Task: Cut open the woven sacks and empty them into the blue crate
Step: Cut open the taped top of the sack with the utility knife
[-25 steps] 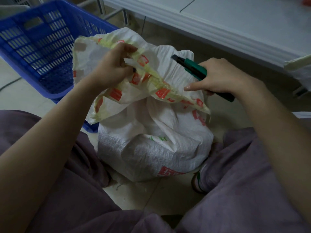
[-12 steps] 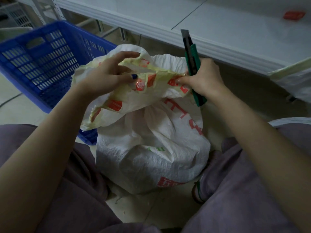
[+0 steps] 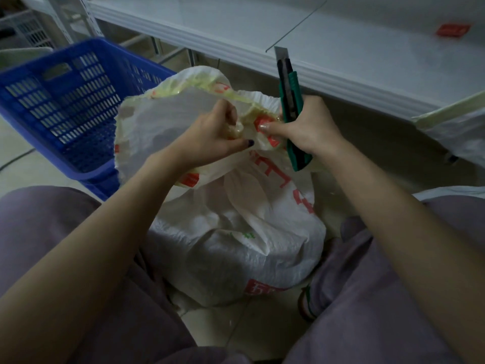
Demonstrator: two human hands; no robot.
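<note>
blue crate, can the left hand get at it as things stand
Probably yes: the blue crate stands close beside the left hand, only a flap of the sack between them, though that hand grips it.

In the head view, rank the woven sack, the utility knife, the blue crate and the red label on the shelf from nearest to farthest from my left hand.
1. woven sack: gripped at its taped mouth by the left hand.
2. utility knife: just right, in the right hand.
3. blue crate: off to the left.
4. red label: far upper right, on the shelf.
</note>
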